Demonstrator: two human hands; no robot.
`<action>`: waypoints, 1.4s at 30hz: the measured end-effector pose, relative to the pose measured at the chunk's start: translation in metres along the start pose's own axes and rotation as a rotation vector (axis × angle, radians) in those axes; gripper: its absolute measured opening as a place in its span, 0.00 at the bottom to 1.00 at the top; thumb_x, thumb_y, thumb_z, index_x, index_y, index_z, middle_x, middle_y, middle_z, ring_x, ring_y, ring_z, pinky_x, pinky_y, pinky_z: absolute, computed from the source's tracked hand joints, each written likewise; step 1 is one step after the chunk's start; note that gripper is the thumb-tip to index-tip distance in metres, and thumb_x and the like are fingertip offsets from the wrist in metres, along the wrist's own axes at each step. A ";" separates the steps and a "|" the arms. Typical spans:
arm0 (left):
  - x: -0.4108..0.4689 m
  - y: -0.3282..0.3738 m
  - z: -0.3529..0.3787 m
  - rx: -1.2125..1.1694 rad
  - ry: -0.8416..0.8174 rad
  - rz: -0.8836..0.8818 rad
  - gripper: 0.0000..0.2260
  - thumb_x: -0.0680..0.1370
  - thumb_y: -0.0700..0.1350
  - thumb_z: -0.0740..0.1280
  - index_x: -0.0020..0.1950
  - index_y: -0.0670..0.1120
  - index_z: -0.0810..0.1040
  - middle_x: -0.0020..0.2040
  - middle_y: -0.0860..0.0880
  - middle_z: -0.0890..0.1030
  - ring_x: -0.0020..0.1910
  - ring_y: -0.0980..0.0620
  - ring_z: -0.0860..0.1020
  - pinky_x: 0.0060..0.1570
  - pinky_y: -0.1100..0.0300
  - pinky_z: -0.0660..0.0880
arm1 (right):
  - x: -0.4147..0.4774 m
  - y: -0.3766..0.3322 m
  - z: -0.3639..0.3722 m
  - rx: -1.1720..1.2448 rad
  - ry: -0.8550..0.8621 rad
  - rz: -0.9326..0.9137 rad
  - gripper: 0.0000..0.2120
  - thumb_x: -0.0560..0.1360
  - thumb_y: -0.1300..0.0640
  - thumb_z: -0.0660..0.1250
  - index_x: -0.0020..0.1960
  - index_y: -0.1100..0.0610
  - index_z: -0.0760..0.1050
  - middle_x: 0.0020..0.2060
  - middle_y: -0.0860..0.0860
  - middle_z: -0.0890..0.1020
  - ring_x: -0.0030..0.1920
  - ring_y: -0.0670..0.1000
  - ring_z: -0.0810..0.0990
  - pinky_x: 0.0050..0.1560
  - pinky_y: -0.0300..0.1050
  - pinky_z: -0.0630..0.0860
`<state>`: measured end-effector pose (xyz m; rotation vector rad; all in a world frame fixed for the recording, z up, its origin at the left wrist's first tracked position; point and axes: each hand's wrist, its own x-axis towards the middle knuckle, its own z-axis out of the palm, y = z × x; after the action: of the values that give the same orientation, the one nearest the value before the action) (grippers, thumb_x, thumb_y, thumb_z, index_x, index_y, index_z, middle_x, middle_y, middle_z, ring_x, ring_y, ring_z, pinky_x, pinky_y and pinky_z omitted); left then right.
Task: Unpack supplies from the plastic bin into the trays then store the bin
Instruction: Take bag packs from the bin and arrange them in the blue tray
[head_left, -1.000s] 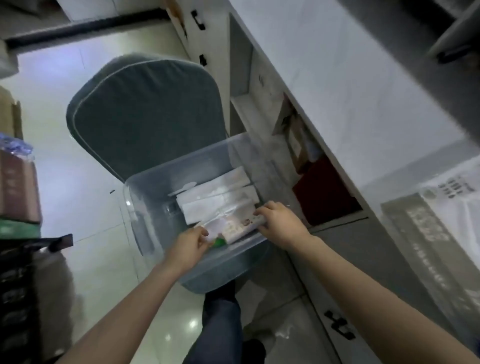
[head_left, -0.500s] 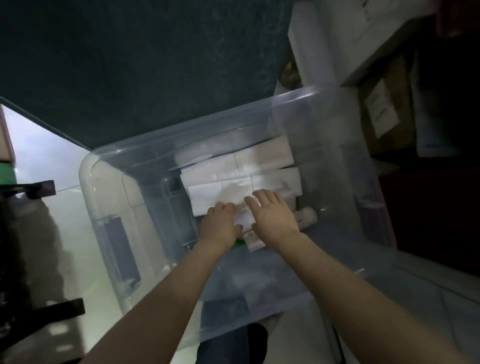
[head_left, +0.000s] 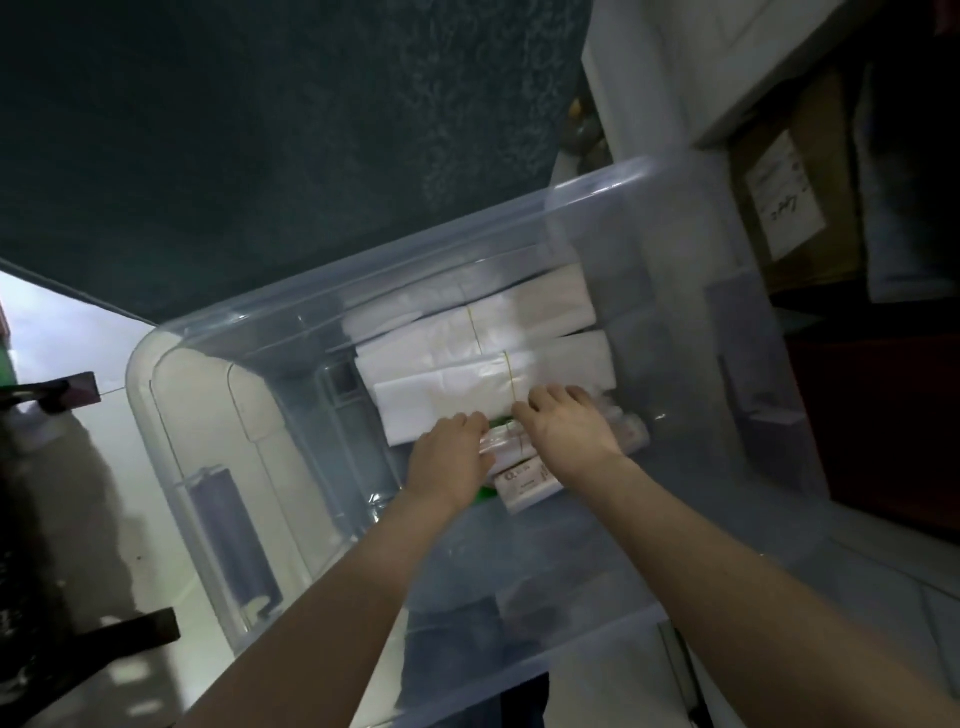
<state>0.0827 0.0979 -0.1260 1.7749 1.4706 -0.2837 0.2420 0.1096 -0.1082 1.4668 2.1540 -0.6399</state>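
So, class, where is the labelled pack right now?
In the head view, the labelled pack lies inside the bin, near centre, between the left hand and right hand, just nearer than the white bundles.

bin (head_left: 649, 197) before cushion (head_left: 260, 130) | bundles (head_left: 467, 364) inside bin

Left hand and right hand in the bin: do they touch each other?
Apart. The head view shows the left hand and right hand with a strip of the clear-wrapped packet visible between them.
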 end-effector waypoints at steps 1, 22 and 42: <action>-0.003 0.003 -0.002 0.001 0.011 0.004 0.14 0.77 0.48 0.64 0.62 0.47 0.72 0.56 0.45 0.78 0.54 0.43 0.76 0.49 0.52 0.71 | -0.004 0.000 -0.002 0.006 -0.002 0.006 0.18 0.74 0.63 0.59 0.64 0.57 0.68 0.57 0.58 0.74 0.59 0.59 0.72 0.61 0.54 0.66; -0.201 0.179 -0.183 0.293 0.409 0.826 0.09 0.74 0.46 0.69 0.53 0.47 0.75 0.48 0.48 0.82 0.47 0.44 0.79 0.45 0.53 0.69 | -0.317 -0.019 -0.172 0.091 0.681 0.298 0.13 0.66 0.56 0.73 0.49 0.56 0.78 0.40 0.54 0.80 0.44 0.58 0.79 0.36 0.50 0.74; -0.425 0.532 -0.022 0.362 0.168 1.690 0.13 0.74 0.51 0.70 0.55 0.47 0.77 0.48 0.50 0.82 0.44 0.48 0.79 0.40 0.58 0.70 | -0.765 -0.008 -0.050 0.120 0.864 1.206 0.15 0.78 0.51 0.62 0.63 0.52 0.69 0.55 0.51 0.75 0.57 0.56 0.72 0.50 0.49 0.68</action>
<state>0.4293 -0.1995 0.3805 2.6926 -0.3775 0.5148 0.4814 -0.4188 0.3928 2.9840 1.1613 0.3893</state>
